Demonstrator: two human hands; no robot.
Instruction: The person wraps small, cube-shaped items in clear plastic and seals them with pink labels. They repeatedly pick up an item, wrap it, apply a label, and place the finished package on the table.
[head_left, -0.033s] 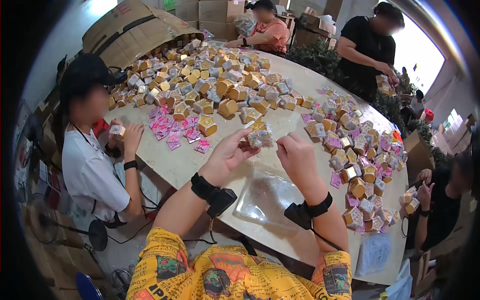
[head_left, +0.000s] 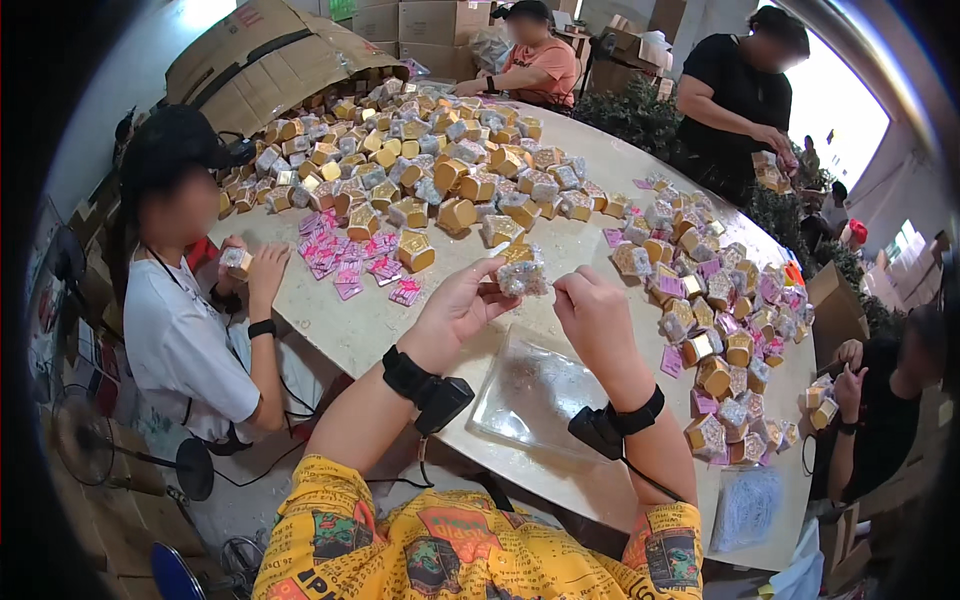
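Observation:
My left hand (head_left: 462,303) grips a small house-shaped ornament (head_left: 522,275) with gold and glittery whitish faces, fingers curled round its left side. Just right of the ornament, my right hand (head_left: 592,312) is closed in a pinch; whatever sits between its fingertips is too small to make out. Below my hands a clear, shallow plastic tray (head_left: 520,400) lies on the table (head_left: 425,335). Beyond the held piece spreads a big pile of similar gold and glittery ornaments (head_left: 455,215). Pink tags (head_left: 345,255) are scattered left of my left hand.
More ornaments mixed with pink tags (head_left: 672,360) cover the table's right side. A bundle of pale strings (head_left: 748,508) lies near its right edge. A large cardboard box (head_left: 270,70) stands behind the pile. Several people sit or stand around, one close at left (head_left: 195,330) holding an ornament.

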